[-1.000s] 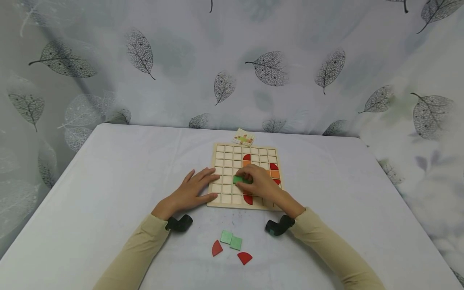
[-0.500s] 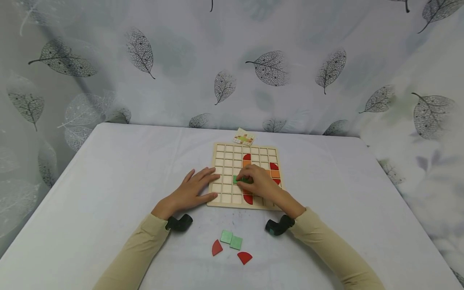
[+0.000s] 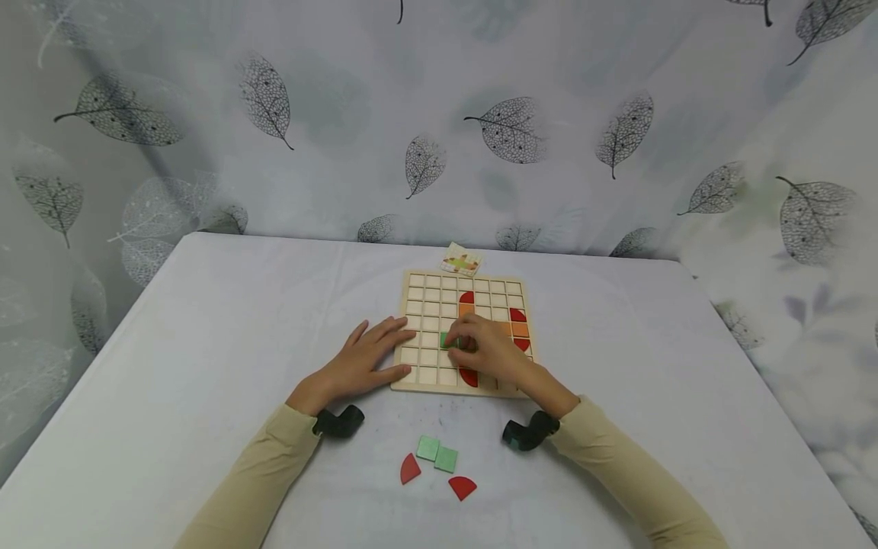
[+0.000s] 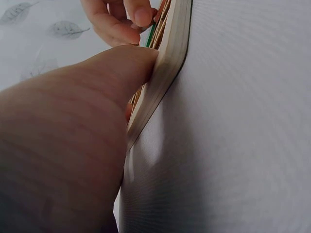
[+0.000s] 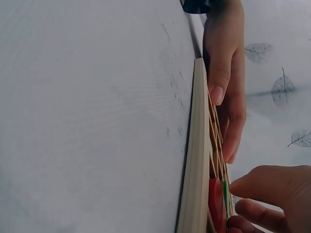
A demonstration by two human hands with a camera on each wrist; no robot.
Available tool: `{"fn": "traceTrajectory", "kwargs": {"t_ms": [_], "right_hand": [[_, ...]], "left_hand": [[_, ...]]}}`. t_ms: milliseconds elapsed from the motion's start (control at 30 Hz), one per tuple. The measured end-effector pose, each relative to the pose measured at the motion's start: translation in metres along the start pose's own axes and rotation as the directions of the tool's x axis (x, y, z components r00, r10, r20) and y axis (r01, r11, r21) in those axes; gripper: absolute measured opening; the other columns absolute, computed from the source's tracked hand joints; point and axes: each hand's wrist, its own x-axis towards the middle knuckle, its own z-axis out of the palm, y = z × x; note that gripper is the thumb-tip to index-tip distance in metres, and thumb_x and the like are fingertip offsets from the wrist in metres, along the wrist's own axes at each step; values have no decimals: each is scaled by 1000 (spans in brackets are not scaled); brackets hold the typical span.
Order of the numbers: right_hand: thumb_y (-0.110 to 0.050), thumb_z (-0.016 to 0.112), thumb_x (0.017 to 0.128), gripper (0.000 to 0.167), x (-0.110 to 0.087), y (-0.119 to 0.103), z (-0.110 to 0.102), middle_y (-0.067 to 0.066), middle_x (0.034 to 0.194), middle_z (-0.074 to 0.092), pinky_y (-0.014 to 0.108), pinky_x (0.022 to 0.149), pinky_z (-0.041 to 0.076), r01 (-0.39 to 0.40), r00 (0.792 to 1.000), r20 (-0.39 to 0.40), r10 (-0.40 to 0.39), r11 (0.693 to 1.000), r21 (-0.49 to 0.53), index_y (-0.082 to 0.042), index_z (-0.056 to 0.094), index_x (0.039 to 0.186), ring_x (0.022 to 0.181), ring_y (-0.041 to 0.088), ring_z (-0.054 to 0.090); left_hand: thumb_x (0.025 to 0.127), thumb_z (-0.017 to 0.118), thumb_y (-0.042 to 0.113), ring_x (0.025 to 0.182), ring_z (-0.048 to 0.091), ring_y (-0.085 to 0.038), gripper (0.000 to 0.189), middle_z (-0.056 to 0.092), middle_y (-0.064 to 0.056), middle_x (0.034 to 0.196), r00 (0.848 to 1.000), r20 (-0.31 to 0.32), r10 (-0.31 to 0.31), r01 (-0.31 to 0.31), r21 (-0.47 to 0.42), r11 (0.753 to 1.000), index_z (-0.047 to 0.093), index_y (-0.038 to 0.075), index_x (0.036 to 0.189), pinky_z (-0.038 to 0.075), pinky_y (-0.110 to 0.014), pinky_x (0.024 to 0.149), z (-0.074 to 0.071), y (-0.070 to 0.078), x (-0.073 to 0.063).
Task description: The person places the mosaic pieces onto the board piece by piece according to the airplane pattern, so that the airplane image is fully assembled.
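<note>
A wooden grid board (image 3: 420, 379) lies on the white-covered table, with red quarter-round tiles and orange square tiles set in some of its cells. My left hand (image 3: 363, 358) rests at the board's left side, its fingers spread and the fingertips over the edge. Bent over the middle of the board, my right hand (image 3: 490, 347) has its thumb and fingertips at a green square tile (image 3: 444, 340), which shows as a thin green edge in the right wrist view. The right hand hides several cells around it. A red tile (image 3: 469, 377) sits just below that hand.
Two green square tiles (image 3: 446, 459) and two red quarter-round tiles (image 3: 463, 488) lie loose on the tablecloth in front of the board. A small pattern card (image 3: 461, 260) lies behind the board's far edge. Leaf-printed cloth hangs beyond the table.
The right fingertips have shifted slightly over the green tile, and less of it shows now. My left hand and the loose tiles stay in place.
</note>
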Motion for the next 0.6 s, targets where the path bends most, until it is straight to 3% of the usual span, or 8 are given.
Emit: {"fn": "traceTrajectory", "kwargs": {"t_ms": [600], "right_hand": [[-6, 70, 87, 10, -9, -23, 5, 2, 97, 64, 21, 65, 44, 21, 999, 41, -20, 999, -33, -8, 73, 96, 79, 16, 52]], "left_hand": [[94, 63, 36, 147, 22, -33, 58, 31, -10, 157, 1000, -6, -2, 2, 4, 1000, 46, 13, 145, 7, -59, 116, 2, -2, 1]]}}
